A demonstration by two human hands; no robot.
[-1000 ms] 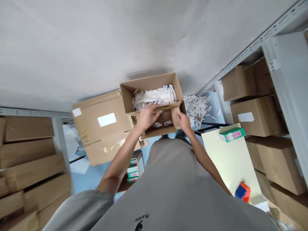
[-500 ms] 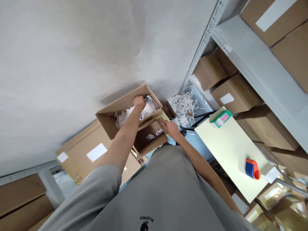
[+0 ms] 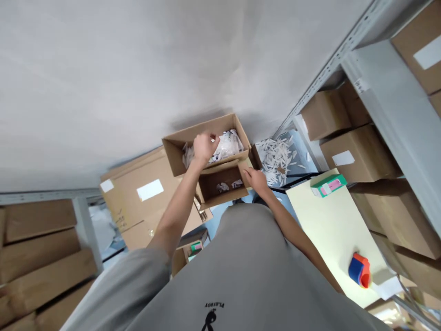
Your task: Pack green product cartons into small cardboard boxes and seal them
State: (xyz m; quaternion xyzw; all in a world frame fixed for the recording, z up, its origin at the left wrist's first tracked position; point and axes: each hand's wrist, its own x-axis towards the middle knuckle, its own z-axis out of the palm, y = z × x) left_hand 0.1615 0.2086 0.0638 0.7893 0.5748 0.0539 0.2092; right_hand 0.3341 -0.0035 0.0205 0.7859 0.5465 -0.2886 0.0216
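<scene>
A long open cardboard box [image 3: 198,131] stands against the wall, holding clear plastic bags [image 3: 227,146] of small white pieces. My left hand [image 3: 204,147] is over this box with its fingers curled together; what they pinch, if anything, is too small to make out. In front of it is a smaller open cardboard box [image 3: 220,201] with two small white patterned packets [image 3: 237,184] on its bottom. My right hand [image 3: 257,180] grips the right edge of that smaller box, thumb on top.
White paper strips [image 3: 277,158] lie heaped right of the boxes. Nearby, a pale tabletop [image 3: 324,220] bears a green-and-pink box [image 3: 329,185] and a red-and-blue tape dispenser [image 3: 360,271]. Flat large cartons [image 3: 141,207] lie left. Shelving with cartons [image 3: 358,147] flanks the right.
My left hand has lifted from down among the plastic bags to above the long box. My right hand keeps its hold on the smaller box. The whole view has turned slightly.
</scene>
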